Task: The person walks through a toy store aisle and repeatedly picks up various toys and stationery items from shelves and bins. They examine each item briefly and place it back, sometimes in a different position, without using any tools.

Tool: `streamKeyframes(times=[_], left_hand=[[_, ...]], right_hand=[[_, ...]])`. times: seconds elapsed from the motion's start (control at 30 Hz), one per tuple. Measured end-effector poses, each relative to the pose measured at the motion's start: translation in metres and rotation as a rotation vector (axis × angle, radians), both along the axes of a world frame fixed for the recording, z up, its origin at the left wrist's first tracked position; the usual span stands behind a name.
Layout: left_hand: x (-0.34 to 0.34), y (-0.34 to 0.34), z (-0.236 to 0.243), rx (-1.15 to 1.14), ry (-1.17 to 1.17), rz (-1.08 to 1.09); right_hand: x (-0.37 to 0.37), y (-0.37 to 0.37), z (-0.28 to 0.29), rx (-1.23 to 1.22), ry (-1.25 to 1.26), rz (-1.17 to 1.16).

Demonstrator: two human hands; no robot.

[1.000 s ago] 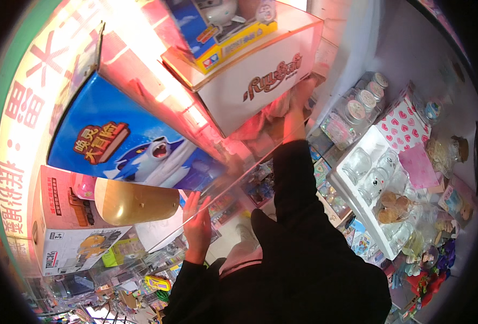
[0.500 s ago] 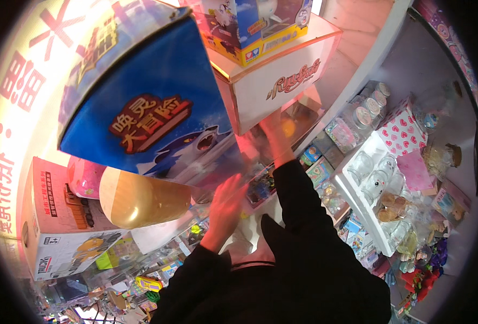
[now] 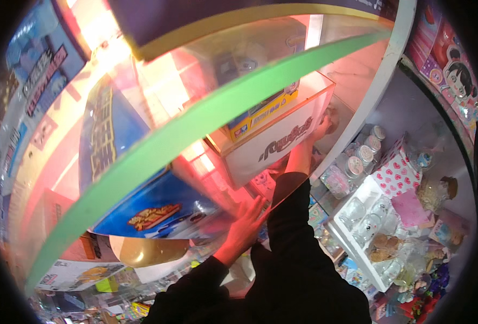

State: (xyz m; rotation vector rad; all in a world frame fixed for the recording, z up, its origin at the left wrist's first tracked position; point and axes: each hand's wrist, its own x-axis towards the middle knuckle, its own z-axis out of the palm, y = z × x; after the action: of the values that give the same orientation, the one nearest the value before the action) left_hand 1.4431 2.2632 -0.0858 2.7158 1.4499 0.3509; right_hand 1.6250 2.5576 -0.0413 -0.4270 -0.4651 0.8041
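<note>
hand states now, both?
Left hand: open, nothing visibly held.
Right hand: by the white box, partly hidden; grip can't be told.

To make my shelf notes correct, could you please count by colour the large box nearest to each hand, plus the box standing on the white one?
White lettered carton, by the right hand: 1
Blue printed box, by the left hand: 1
Yellow-and-blue toy box, on the carton: 1
Total: 3
</note>
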Motion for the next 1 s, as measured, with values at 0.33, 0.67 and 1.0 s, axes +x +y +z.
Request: streamKeyframes(times=[0.33,0.67,1.0], left_hand=[[0.006,0.007,-0.035,0.046,0.068,0.09],[0.021,-0.027,-0.017,-0.174,-0.815,0.236],[0.011,-0.231,-0.092,-0.372,-0.272,0.388]], right_hand=[[-0.1,-0.174,-0.052,-0.384,0.172,0.799],[0.024,-0.325,-0.031,-0.43,0.044,0.905],[-0.056,-0.346,-0.165,-0.903,-0.723,0.79]])
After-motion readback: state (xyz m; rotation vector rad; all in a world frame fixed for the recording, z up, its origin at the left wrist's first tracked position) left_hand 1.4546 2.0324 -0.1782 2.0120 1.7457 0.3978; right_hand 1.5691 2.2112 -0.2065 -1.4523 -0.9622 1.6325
